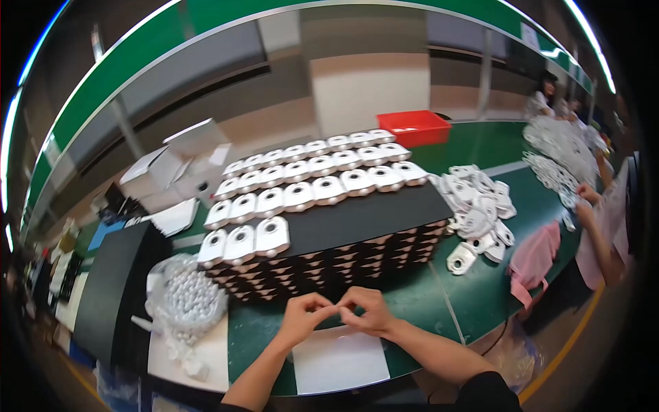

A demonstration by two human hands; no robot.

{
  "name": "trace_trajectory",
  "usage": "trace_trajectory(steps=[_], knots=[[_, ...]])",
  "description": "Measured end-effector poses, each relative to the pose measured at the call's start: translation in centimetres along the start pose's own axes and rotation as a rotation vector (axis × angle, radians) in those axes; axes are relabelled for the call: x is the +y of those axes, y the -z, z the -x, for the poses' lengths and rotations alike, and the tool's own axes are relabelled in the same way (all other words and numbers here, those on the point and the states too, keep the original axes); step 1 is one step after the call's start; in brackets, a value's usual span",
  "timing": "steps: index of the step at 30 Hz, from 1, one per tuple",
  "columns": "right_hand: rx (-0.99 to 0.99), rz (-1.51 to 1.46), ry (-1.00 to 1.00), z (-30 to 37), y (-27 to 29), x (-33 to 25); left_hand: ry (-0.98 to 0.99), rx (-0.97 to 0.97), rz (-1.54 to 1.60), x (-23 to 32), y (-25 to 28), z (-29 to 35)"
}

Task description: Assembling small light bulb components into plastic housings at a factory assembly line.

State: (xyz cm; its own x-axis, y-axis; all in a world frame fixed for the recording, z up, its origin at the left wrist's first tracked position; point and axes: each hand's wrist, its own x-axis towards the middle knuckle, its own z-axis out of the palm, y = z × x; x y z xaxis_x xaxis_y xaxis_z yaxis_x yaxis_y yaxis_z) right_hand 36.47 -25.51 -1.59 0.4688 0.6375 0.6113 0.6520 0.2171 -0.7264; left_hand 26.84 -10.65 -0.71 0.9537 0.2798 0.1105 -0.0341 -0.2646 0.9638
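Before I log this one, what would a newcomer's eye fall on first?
The rows of white parts on top of the dark stack, mid-picture, stand out most. The red tray behind the stack's right end comes next. In front, the left hand and right hand pinch close together near a white sheet; anything held is too small to tell.

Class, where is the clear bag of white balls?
In the head view, the clear bag of white balls lies at lower left, between the black box and the black stack, left of the left hand.
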Motion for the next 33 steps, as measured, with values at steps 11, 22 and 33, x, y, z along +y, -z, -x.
trace_trajectory(steps=[11,22,33], knots=[[-0.084,0.024,0.199,0.6,0.1,0.4,-0.432,0.411,0.511,2.3,4.2,0.7],[-0.096,0.021,0.217,0.3,-0.1,0.2,-0.277,0.479,0.595,3.0,5.8,0.1],[-0.082,0.05,0.226,0.4,0.1,0.2,0.307,-0.146,0.903,0.4,-0.5,0.9]])
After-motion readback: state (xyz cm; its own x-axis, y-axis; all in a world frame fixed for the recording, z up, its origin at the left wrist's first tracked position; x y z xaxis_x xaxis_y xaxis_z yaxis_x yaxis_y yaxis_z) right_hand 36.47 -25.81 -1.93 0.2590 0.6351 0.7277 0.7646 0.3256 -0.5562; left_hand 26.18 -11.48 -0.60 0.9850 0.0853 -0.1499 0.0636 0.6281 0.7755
